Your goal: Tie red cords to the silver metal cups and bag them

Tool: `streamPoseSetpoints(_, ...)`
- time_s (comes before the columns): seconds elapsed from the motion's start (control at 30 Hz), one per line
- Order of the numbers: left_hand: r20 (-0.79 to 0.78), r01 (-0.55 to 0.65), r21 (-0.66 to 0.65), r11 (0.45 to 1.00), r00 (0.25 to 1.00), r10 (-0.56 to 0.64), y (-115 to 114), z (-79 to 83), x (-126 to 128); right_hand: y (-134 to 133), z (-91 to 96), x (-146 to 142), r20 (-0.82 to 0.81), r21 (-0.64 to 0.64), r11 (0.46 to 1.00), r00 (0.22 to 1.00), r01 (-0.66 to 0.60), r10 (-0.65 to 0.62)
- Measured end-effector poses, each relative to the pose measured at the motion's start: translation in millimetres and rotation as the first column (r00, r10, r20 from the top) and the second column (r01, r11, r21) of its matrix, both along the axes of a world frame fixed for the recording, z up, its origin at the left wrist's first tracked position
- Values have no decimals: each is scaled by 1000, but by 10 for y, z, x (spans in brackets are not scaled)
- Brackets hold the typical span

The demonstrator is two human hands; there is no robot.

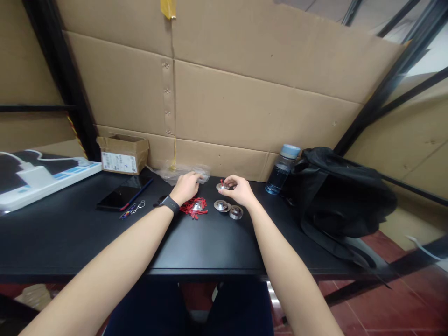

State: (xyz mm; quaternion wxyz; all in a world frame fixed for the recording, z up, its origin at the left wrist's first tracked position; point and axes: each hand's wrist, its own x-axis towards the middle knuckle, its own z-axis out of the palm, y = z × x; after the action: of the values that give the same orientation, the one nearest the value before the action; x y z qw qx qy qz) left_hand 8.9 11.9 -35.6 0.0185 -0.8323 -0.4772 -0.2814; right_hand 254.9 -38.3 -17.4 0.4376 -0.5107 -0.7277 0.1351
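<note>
Between the fingertips of my right hand (238, 188) is a small metal finger cymbal (222, 186) with a bit of red cord on top. Just in front of that hand, several similar cymbals (221, 205) lie on the table, some overlapping. My left hand (186, 187), with a dark watch (170, 204) on its wrist, is curled beside a crumpled clear plastic bag (164, 174). Its fingertips are mostly hidden, so what they hold, if anything, does not show. Near its wrist a pile of red cords (191, 211) surrounds another metal cymbal (198, 206).
On the left of the black table (210, 247) are a phone (124, 192), a keyring (133, 210), a small cardboard box (123, 154) and a white power strip (66, 179). A water bottle (282, 170) and black backpack (341, 191) stand right. A cardboard wall (238, 107) closes the back.
</note>
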Motion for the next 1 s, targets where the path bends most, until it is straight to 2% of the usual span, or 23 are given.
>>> streamPoseSetpoints(0.4, -48, -103, 66, 992, 993, 106, -53, 85, -46, -17, 36, 12, -10, -19, 1000, 1000, 21, -21)
streamPoseSetpoints(0.53, -9, -164, 135, 977, 986, 167, -79, 163, -66, -10, 36, 22, -11, -28, 999, 1000, 23, -24)
streamPoseSetpoints(0.73, 119, -248, 282, 927, 968, 223, -177, 310, -82, -10, 28, 49, -14, -26, 999, 1000, 24, -25)
streamPoseSetpoints(0.83, 107, -228, 283, 931, 973, 206, -198, 328, -59, -9, 31, 56, -20, -18, 999, 999, 27, -28)
streamPoseSetpoints(1.0, -27, -88, 182, 979, 995, 95, -193, 252, -4, 16, 41, 114, -15, -26, 998, 998, 59, -59)
